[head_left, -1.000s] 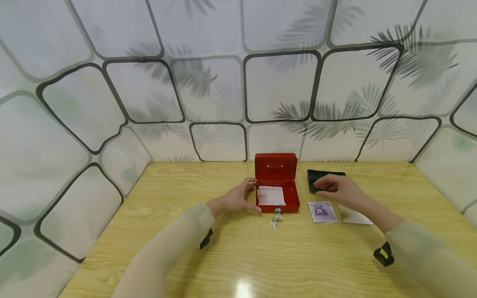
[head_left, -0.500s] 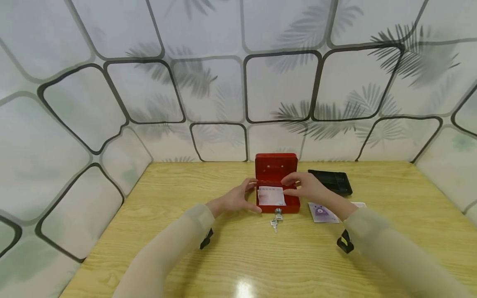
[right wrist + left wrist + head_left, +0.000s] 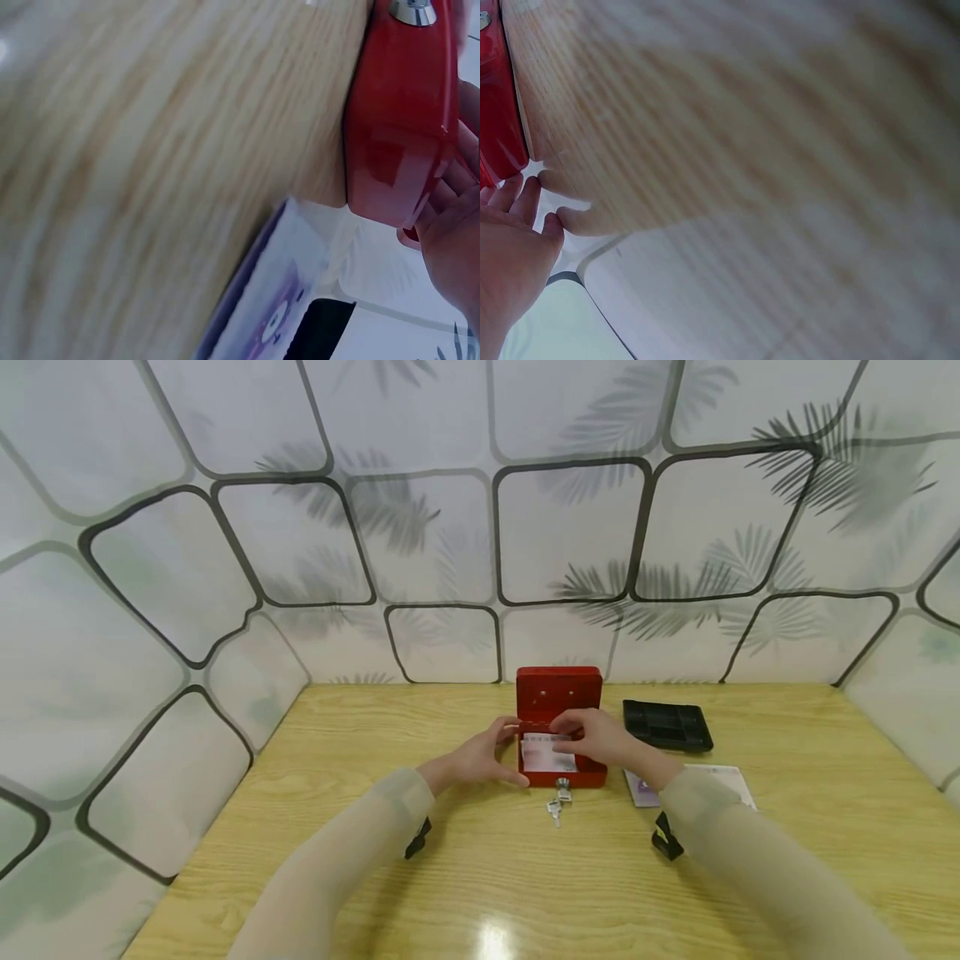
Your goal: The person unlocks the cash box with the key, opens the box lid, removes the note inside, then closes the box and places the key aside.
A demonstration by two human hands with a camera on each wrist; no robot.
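A small red cash box (image 3: 561, 779) stands on the wooden table with its lid (image 3: 558, 693) raised. Inside lies a pale paper slip (image 3: 543, 758) with faint pinkish print. Along the box's left side rests my left hand (image 3: 478, 758), thumb by the front corner and fingers by the rear one. My right hand (image 3: 592, 737) reaches over the box's right part, its loosely bent fingertips above the slip, thumb and fingers apart. In the right wrist view the red box wall (image 3: 397, 142) hides some of its fingers. Keys (image 3: 555, 810) hang from the front lock (image 3: 562, 785).
Right of the box lies a black compartment tray (image 3: 666, 727). In front of it are a purple monster-print card (image 3: 641, 789), partly behind the right forearm, and a whitish paper (image 3: 731, 781). A patterned curtain-like wall (image 3: 435, 643) rises behind the table (image 3: 480, 868).
My right hand has moved left, from above the black tray to over the paper slip in the box. My left hand has stayed at the box's left side.
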